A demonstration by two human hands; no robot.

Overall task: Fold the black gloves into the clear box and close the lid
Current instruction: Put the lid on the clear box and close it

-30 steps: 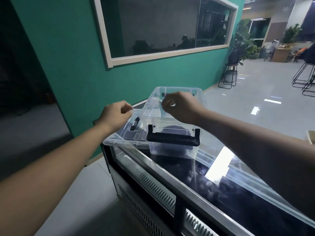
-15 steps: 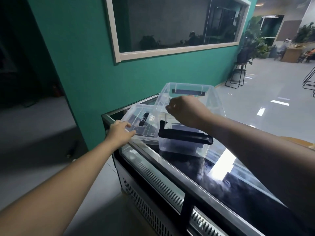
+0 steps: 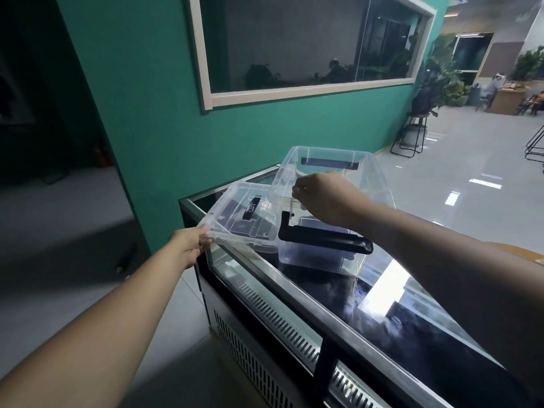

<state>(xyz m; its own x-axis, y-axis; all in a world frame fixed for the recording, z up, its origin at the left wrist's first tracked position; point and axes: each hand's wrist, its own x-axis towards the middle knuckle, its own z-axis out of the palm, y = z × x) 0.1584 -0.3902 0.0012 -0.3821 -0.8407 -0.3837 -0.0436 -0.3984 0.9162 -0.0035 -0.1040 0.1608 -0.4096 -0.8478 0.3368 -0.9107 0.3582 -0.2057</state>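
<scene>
Glass-topped display case carries everything. The clear box stands upright near its far left corner and is open at the top. The lid lies just left of the box, touching it, tilted, with its outer corner overhanging the case's left edge. The left hand pinches that overhanging near corner between thumb and fingers. The right hand has its fingers curled over the box's near rim and appears to grip it; the fingertips are hidden. A black latch bar hangs unfastened on the box's near wall. A dark, flat mass shows through the wall on the box floor, taken to be the black gloves, though the fold cannot be made out. Judgement: gloves likely stowed. Remaining: bring lid over box, seat it, fasten latches.
</scene>
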